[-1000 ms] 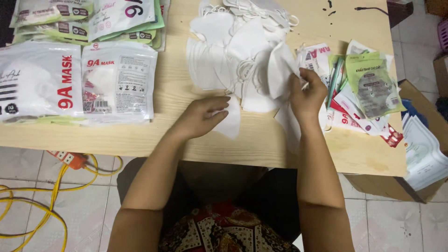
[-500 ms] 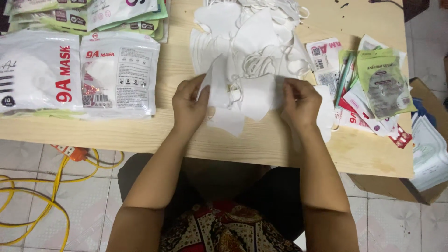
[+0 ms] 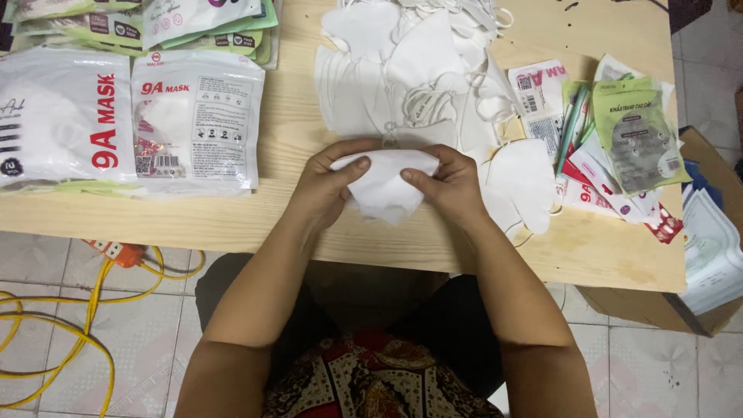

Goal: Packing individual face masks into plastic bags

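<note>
Hands meet at near table (image 3: 232, 224) edge: left hand (image 3: 329, 186) and right hand (image 3: 449, 186) both pinching one folded white mask (image 3: 385, 186), thumbs on top, forearms angled inward. Mask sits just below loose mask pile (image 3: 402, 77); packaged masks (image 3: 193, 116) lie left.

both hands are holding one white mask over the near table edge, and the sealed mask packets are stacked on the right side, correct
Not quite. The left hand and right hand do hold one white mask over the near edge, but the head view shows the sealed mask packets stacked on the left side.
</note>
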